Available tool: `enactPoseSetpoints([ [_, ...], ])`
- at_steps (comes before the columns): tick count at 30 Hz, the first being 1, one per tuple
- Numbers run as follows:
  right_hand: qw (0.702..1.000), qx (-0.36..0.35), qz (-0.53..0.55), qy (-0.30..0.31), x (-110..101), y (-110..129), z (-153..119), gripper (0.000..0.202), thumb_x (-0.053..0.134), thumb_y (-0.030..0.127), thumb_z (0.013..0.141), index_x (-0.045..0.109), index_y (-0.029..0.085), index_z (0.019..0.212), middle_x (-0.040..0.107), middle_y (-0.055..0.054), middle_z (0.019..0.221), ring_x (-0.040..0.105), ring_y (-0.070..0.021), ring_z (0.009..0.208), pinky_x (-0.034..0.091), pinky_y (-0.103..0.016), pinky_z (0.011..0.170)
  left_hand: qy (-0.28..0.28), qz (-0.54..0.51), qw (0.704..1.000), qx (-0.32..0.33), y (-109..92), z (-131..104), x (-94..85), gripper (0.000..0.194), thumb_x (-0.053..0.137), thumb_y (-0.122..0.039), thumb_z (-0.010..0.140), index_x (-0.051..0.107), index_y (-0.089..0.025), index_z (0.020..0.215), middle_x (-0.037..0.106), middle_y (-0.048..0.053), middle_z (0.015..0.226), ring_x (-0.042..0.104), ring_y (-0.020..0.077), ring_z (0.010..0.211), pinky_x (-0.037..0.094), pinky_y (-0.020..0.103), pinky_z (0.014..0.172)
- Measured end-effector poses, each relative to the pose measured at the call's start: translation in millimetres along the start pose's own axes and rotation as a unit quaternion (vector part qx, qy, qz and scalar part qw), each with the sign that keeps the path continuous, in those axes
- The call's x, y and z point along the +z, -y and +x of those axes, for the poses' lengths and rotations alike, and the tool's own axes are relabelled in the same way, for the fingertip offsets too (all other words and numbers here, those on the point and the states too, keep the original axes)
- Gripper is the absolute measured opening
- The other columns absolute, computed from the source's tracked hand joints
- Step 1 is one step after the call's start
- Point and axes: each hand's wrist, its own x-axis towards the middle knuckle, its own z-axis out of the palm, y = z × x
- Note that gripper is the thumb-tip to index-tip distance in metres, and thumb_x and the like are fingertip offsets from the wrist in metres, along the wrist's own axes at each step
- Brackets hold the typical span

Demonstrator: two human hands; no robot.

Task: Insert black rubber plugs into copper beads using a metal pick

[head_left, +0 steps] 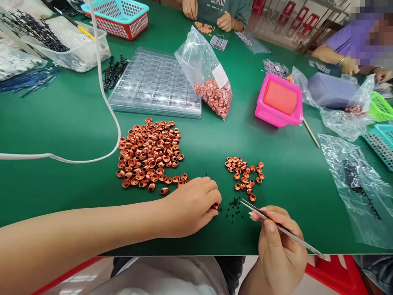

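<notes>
My left hand (196, 205) pinches one small copper-coloured cup-shaped piece (216, 206) just above the green table, left of a scatter of tiny black bits (235, 207). In my right hand (279, 246) is a pair of metal tweezers (285, 230), its tips pointing left at the edge of those black bits. A large pile of copper pieces (150, 151) lies beyond my left forearm, many with their hollow side up. Past the black bits sits a smaller group of the same pieces (244, 174). Whether the tweezer tips hold anything is too small to tell.
A clear compartment box (156, 86) and a bag of copper pieces (215, 94) stand behind the large pile. A white cable (107, 102) hangs at left. Toward the right are a pink basket (278, 116) and plastic bags (356, 192). Other people (224, 12) work across the table.
</notes>
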Motion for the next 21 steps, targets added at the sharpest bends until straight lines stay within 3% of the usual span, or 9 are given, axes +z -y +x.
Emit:
enactPoseSetpoints([
  [6,0.996,0.064,-0.017,0.055,-6,14,-6,0.015,0.065,0.012,0.088,0.07,0.021,0.099,0.069,-0.005,0.098,0.071,-0.0168,0.083,0.065,-0.033,0.068,-0.022,-0.005,0.999,0.036,4,-4,2.0,0.012,0.05,-0.007,0.095,0.057,-0.015,0.088,0.064,0.005,0.088,0.054,0.0185,0.079,0.046,0.03,0.071],
  [12,0.99,0.046,-0.066,0.115,-9,15,-7,0.023,0.064,0.008,0.088,0.072,0.024,0.103,0.074,-0.007,0.11,0.075,-0.0218,0.091,0.066,-0.037,0.074,-0.016,0.012,0.996,0.092,7,-10,2.0,0.021,0.045,-0.001,0.094,0.062,-0.014,0.093,0.068,0.007,0.098,0.057,0.0187,0.081,0.046,0.029,0.067],
  [16,0.988,0.052,-0.115,0.088,-7,9,-10,0.016,0.068,0.014,0.087,0.074,0.022,0.099,0.076,-0.006,0.106,0.075,-0.0225,0.091,0.065,-0.037,0.077,-0.03,-0.014,0.994,0.101,7,-14,2.2,0.02,0.047,-0.001,0.094,0.063,-0.013,0.093,0.069,0.007,0.104,0.059,0.019,0.086,0.049,0.03,0.072],
  [21,0.974,0.096,-0.202,0.029,-11,10,-14,0.018,0.074,0.026,0.085,0.073,0.02,0.101,0.077,-0.005,0.1,0.075,-0.0199,0.088,0.062,-0.032,0.082,-0.05,-0.047,0.997,0.046,4,-14,-3.0,0.007,0.059,-0.011,0.095,0.065,-0.013,0.096,0.068,0.007,0.101,0.059,0.0195,0.089,0.05,0.032,0.077],
])
